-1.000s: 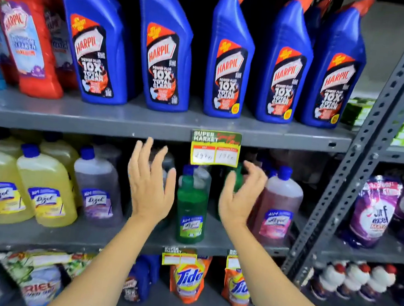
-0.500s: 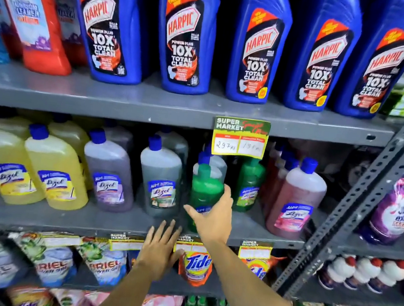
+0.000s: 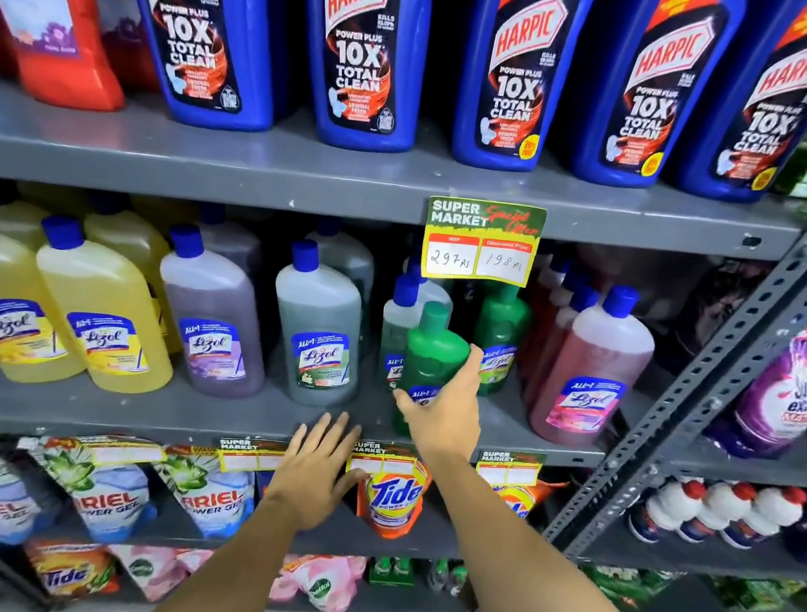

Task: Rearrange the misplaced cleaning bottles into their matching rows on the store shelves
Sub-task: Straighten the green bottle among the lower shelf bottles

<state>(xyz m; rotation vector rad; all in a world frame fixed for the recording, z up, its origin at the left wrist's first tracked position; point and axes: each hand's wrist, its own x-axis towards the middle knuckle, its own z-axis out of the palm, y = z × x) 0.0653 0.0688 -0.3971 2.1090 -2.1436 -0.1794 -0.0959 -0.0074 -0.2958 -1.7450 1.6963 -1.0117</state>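
Just right of the frame's centre, on the middle shelf (image 3: 66, 406), the person's right hand (image 3: 444, 410) was wrapped around a small green bottle (image 3: 433, 356), thumb on its left side and fingers curled round the right, covering most of the label. The bottle was solid dark green with a matching green cap, opaque, and shorter than its neighbours. It stood upright at the shelf's front edge, ahead of a grey-green Lizol bottle (image 3: 317, 330) with a blue cap to its left and a second green bottle (image 3: 500, 337) behind it to the right, under the yellow price tag (image 3: 482, 241). A pink Lizol bottle (image 3: 592, 368) stood further right. The left hand (image 3: 315, 475) lay lower centre, fingers straight and slightly spread over the shelf's edge, holding nothing.
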